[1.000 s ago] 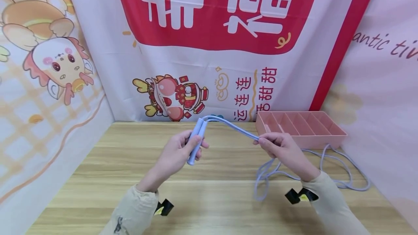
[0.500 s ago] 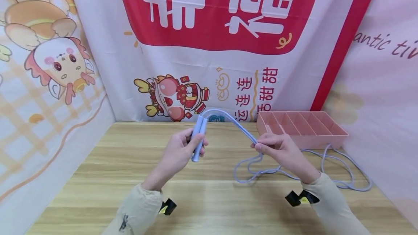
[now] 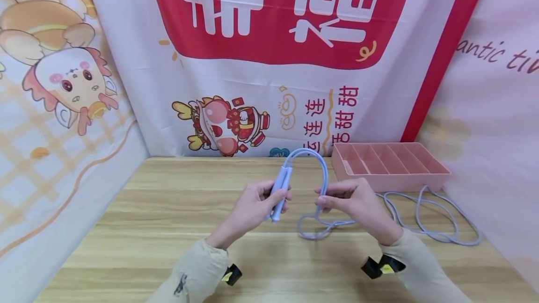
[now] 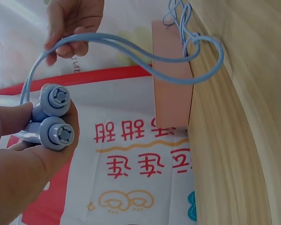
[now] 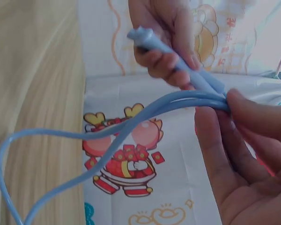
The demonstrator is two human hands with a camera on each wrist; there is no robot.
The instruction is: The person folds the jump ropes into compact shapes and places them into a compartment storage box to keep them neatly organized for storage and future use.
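A light blue jump rope has two handles (image 3: 281,193) held side by side in my left hand (image 3: 257,207), thumb across them. In the left wrist view the round ends of both handles (image 4: 61,96) face the camera. My right hand (image 3: 358,205) pinches the doubled cord (image 3: 325,176) between thumb and fingertips, as the right wrist view shows with the cord (image 5: 178,101). Between the hands the cord arches up from the handle tops. Below the right hand it drops into a small loop on the table, and the remaining cord (image 3: 421,214) lies in loose loops to the right.
A pink divided box (image 3: 391,165) stands at the back right of the wooden table (image 3: 168,219), with cord lying in front of it. Printed cloths (image 3: 269,74) hang behind the table and along both sides.
My left hand has moved right and slightly down with the handles, closer to the right hand. The right hand has shifted slightly left and down, and the cord arch is now narrower and steeper.
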